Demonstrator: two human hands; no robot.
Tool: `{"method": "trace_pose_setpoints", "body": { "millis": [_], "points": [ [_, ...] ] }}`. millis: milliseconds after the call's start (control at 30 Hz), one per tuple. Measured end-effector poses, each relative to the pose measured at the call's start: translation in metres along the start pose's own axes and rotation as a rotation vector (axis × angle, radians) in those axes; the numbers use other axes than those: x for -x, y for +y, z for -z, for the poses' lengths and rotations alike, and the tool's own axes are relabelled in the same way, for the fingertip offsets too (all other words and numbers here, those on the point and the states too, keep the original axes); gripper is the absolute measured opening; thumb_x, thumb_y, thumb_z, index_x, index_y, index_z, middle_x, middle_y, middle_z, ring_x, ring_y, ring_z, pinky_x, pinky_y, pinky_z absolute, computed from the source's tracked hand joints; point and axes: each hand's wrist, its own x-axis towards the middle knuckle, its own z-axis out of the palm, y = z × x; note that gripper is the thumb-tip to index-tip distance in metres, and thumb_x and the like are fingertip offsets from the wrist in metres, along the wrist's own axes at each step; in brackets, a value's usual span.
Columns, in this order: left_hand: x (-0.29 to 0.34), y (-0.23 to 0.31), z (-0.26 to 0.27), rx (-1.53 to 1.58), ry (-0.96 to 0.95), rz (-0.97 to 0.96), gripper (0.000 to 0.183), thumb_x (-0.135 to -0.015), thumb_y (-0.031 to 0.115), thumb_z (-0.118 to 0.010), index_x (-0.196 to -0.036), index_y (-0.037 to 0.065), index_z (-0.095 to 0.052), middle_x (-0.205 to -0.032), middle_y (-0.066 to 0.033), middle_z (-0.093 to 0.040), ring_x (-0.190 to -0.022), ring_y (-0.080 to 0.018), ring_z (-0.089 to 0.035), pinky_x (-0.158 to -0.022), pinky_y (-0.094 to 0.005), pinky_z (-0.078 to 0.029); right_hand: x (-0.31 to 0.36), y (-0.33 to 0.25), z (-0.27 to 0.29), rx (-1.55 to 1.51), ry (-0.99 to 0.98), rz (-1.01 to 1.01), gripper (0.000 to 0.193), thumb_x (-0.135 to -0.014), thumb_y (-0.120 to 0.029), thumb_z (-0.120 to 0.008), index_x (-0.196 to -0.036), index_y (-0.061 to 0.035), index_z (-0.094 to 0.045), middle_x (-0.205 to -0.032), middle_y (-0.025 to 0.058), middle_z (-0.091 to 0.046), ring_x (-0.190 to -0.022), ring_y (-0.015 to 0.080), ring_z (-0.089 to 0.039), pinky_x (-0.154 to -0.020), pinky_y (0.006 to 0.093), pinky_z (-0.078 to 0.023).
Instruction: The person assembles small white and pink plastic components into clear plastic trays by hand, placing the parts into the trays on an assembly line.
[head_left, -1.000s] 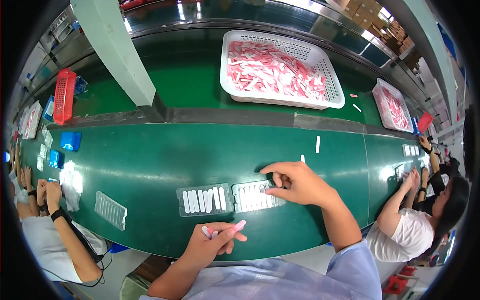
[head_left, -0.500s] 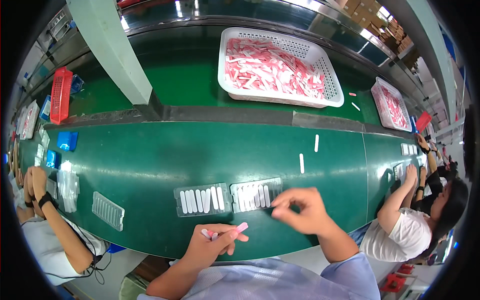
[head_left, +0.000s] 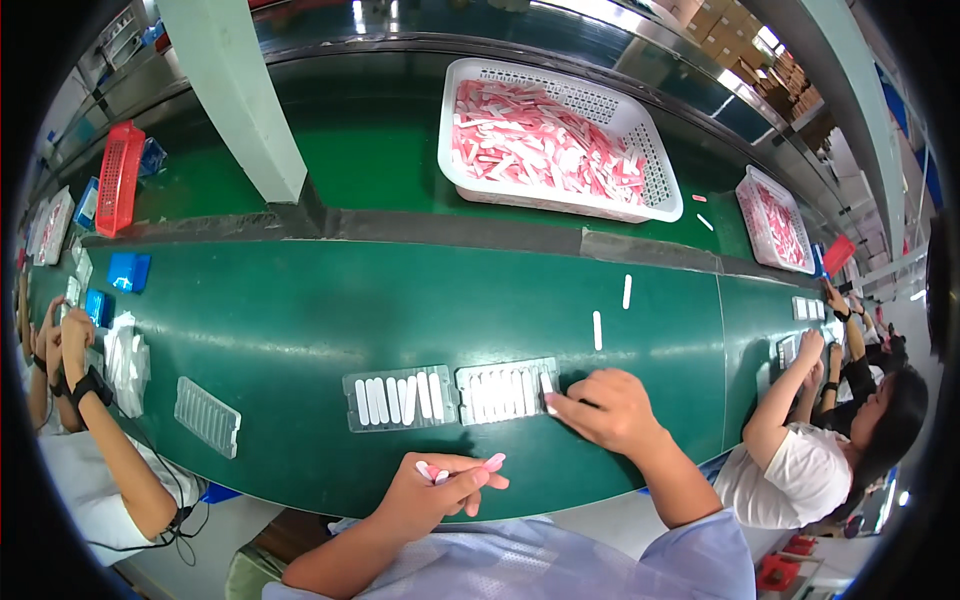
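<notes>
Two clear plastic trays with slots lie side by side before me, a left tray point(head_left: 351, 418) and a right tray point(head_left: 463, 412). White faces of short, nail-file-like strips fill several slots in both. My right hand point(head_left: 608, 410) is at the right tray's right end, its fingertips pinching a white strip point(head_left: 547, 383) that lies at the end slot. Nearer to me, my left hand point(head_left: 430, 497) is closed around several pink-and-white strips point(head_left: 494, 462), their ends poking out on both sides of the fingers. How many it holds is hidden.
A white basket point(head_left: 655, 205) heaped with strips stands beyond the ledge point(head_left: 430, 228). Two loose strips point(head_left: 598, 330) lie right of the trays; another slotted tray point(head_left: 207, 415) lies left. A post point(head_left: 235, 100) rises at far left. Co-workers sit on both sides.
My right hand has lowered to the right tray's end, and a white strip now shows there under its fingertips. My left hand stays near its place, still holding strips.
</notes>
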Motion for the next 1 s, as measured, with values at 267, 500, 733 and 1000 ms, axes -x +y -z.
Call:
{"method": "trace_pose_setpoints", "body": {
  "millis": [267,500,733,1000],
  "points": [
    [-0.003,-0.006,0.004,0.11,0.031,-0.037,0.024,-0.099,0.016,-0.071,-0.114,-0.002,-0.075,-0.103,-0.0182,-0.076,-0.064,-0.011,-0.058,-0.048,-0.023,-0.035,-0.011,0.007,0.007,-0.275,-0.18,-0.172,0.029,-0.088,-0.023,-0.075,-0.117,-0.0189,-0.075,-0.089,0.0032,-0.055,-0.075,0.022,-0.058,-0.067,0.0353,-0.05],
    [-0.008,-0.011,0.002,0.063,-0.034,-0.039,0.029,-0.102,0.017,-0.066,-0.122,-0.003,-0.072,-0.107,-0.0131,-0.077,-0.064,-0.0076,-0.056,-0.052,-0.0226,-0.04,-0.026,-0.04,0.014,-0.718,0.076,-0.411,0.028,-0.082,-0.007,-0.08,-0.11,-0.0029,-0.076,-0.08,0.0063,-0.064,-0.07,0.0202,-0.06,-0.064,0.0316,-0.048],
    [-0.01,-0.012,-0.007,-0.245,-0.041,-0.151,0.032,-0.1,0.019,-0.069,-0.127,0.003,-0.071,-0.09,-0.0043,-0.072,-0.065,-0.0071,-0.057,-0.056,-0.024,-0.046,-0.013,-0.043,-0.004,-0.623,0.422,-0.341,0.014,-0.077,0.0,-0.084,-0.09,-0.0046,-0.081,-0.068,0.0043,-0.064,-0.06,0.0164,-0.058,-0.054,0.03,-0.043],
    [-0.022,0.013,-0.026,-1.286,0.102,-0.778,0.046,-0.091,0.024,-0.077,-0.132,0.007,-0.066,-0.078,-0.0046,-0.056,-0.064,-0.0183,-0.064,-0.054,-0.0318,-0.051,0.01,-0.004,-0.006,-0.075,0.015,-0.128,0.032,-0.076,-0.029,-0.086,-0.104,-0.0156,-0.079,-0.08,-0.0013,-0.054,-0.068,0.0193,-0.052,-0.061,0.0341,-0.041]
  ]
}}
